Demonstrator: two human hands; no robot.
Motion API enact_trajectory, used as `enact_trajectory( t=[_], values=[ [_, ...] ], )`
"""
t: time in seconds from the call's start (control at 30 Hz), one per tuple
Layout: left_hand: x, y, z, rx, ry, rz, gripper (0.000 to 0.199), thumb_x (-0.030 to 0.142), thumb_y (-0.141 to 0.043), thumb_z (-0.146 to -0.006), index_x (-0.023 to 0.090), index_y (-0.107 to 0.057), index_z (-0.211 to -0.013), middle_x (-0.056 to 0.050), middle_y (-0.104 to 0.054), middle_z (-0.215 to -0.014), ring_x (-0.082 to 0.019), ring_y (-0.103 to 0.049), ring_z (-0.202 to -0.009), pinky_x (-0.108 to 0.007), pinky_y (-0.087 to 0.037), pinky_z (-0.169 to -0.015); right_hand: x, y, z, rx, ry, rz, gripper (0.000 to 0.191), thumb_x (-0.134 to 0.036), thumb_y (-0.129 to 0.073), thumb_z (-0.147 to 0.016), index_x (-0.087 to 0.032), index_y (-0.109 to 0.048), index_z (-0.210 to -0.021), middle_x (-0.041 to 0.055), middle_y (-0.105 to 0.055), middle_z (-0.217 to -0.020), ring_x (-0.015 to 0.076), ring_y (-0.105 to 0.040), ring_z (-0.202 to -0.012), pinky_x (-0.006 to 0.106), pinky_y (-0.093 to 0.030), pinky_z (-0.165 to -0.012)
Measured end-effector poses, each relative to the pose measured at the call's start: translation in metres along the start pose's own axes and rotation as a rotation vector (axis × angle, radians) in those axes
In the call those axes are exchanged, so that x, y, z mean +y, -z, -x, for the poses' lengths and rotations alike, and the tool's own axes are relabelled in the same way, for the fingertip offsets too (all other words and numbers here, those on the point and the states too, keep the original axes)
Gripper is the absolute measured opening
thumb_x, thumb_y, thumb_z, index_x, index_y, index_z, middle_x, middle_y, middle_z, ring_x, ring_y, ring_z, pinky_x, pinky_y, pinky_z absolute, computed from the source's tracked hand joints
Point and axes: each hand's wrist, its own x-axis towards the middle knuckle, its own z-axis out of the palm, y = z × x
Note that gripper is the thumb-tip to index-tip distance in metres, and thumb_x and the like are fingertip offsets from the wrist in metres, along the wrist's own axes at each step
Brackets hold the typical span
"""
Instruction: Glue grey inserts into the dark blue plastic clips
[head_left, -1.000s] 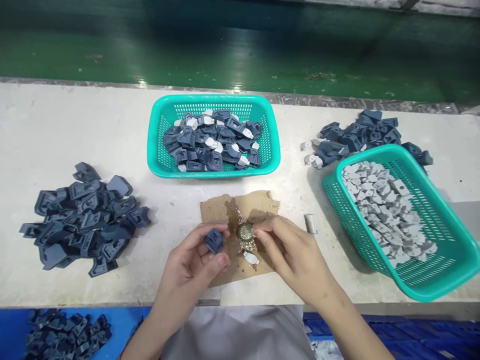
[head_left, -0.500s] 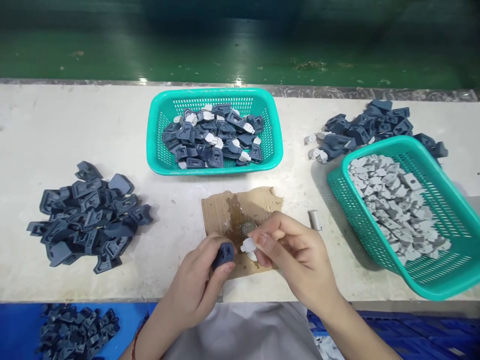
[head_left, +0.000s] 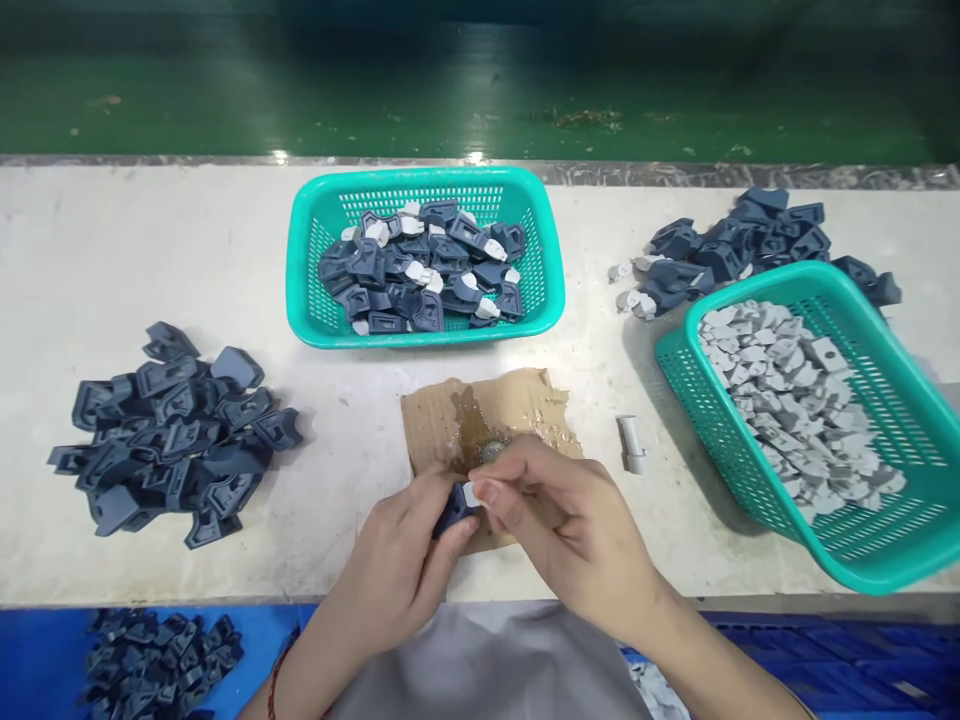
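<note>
My left hand (head_left: pixel 405 550) is closed round a dark blue plastic part (head_left: pixel 452 508) near the table's front edge. Pinched between thumb and finger of my right hand (head_left: pixel 574 530) is a small white piece (head_left: pixel 472 494), which meets the upper right of the blue part. How far it sits inside cannot be made out. Both hands are over a wet piece of brown cardboard (head_left: pixel 517 400). A round metal disc (head_left: pixel 493 451) shows on the cardboard, partly covered by my right hand.
A green basket (head_left: pixel 424 341) holds blue and white parts; a second one (head_left: pixel 757 530) at right holds white pieces. Blue parts (head_left: pixel 180 430) lie heaped at left, others (head_left: pixel 750 240) at back right. A grey cylindrical piece (head_left: pixel 631 444) lies right of the cardboard.
My right hand has moved left, bringing the white piece from beside the blue part into contact with it. My left hand has stayed nearly in place, still gripping the blue part.
</note>
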Motion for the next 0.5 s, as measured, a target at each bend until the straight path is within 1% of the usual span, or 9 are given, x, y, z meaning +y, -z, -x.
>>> enact_trajectory(
  t=[0.1, 0.17, 0.2, 0.27, 0.37, 0.43, 0.5],
  values=[
    [0.000, 0.001, -0.001, -0.003, 0.032, 0.037, 0.012, 0.024, -0.043, -0.105, 0.021, -0.055, -0.105, -0.004, -0.067, -0.084, -0.019, -0.067, -0.071, -0.027, -0.050, -0.063, 0.003, -0.002, -0.002, 0.001, -0.041, -0.020, 0.020, -0.030, -0.055, -0.104, -0.021, -0.061, -0.088, -0.0013, -0.063, -0.071, 0.0120, -0.059, -0.062, 0.023, -0.046, -0.055],
    [0.000, 0.002, -0.002, 0.003, 0.034, 0.079, 0.013, 0.025, -0.043, -0.105, 0.021, -0.055, -0.104, -0.003, -0.066, -0.083, -0.019, -0.065, -0.070, -0.027, -0.050, -0.063, 0.002, -0.002, -0.005, -0.006, -0.014, 0.001, 0.019, -0.030, -0.055, -0.104, -0.021, -0.061, -0.088, -0.0019, -0.064, -0.072, 0.0110, -0.058, -0.061, 0.023, -0.044, -0.054],
    [0.001, 0.003, -0.003, 0.006, 0.029, 0.104, 0.013, 0.026, -0.043, -0.105, 0.021, -0.055, -0.102, -0.003, -0.065, -0.081, -0.018, -0.065, -0.069, -0.027, -0.049, -0.063, 0.001, 0.000, -0.007, -0.011, 0.030, 0.045, 0.017, -0.028, -0.056, -0.104, -0.020, -0.061, -0.089, -0.0021, -0.064, -0.073, 0.0106, -0.058, -0.061, 0.022, -0.043, -0.055],
    [0.003, 0.005, -0.003, 0.005, 0.024, 0.151, 0.015, 0.028, -0.043, -0.105, 0.021, -0.054, -0.098, -0.002, -0.062, -0.079, -0.018, -0.063, -0.068, -0.027, -0.047, -0.061, -0.003, 0.004, -0.011, -0.032, 0.163, 0.208, 0.015, -0.027, -0.054, -0.104, -0.020, -0.061, -0.092, -0.0015, -0.064, -0.075, 0.0111, -0.057, -0.063, 0.023, -0.043, -0.057],
    [0.006, 0.007, -0.003, -0.017, 0.048, 0.190, 0.018, 0.029, -0.043, -0.105, 0.022, -0.052, -0.092, -0.001, -0.060, -0.075, -0.017, -0.059, -0.065, -0.027, -0.043, -0.059, -0.009, 0.010, -0.014, -0.082, 0.354, 0.511, 0.027, -0.028, -0.042, -0.108, -0.020, -0.056, -0.087, 0.0006, -0.060, -0.074, 0.0145, -0.055, -0.067, 0.028, -0.043, -0.063],
    [0.009, 0.008, -0.003, -0.050, 0.081, 0.217, 0.021, 0.031, -0.041, -0.106, 0.022, -0.050, -0.089, -0.001, -0.060, -0.076, -0.017, -0.058, -0.065, -0.027, -0.042, -0.059, -0.012, 0.011, -0.013, -0.090, 0.409, 0.620, 0.035, -0.027, -0.034, -0.110, -0.021, -0.050, -0.080, 0.0005, -0.057, -0.070, 0.0152, -0.051, -0.064, 0.029, -0.041, -0.061],
    [0.013, 0.009, -0.004, -0.086, 0.113, 0.239, 0.024, 0.033, -0.038, -0.107, 0.023, -0.050, -0.088, -0.001, -0.060, -0.078, -0.017, -0.058, -0.067, -0.027, -0.043, -0.061, -0.014, 0.011, -0.010, -0.058, 0.422, 0.667, 0.036, -0.025, -0.032, -0.110, -0.021, -0.046, -0.078, -0.0001, -0.054, -0.068, 0.0151, -0.048, -0.062, 0.029, -0.038, -0.059]
  ],
)
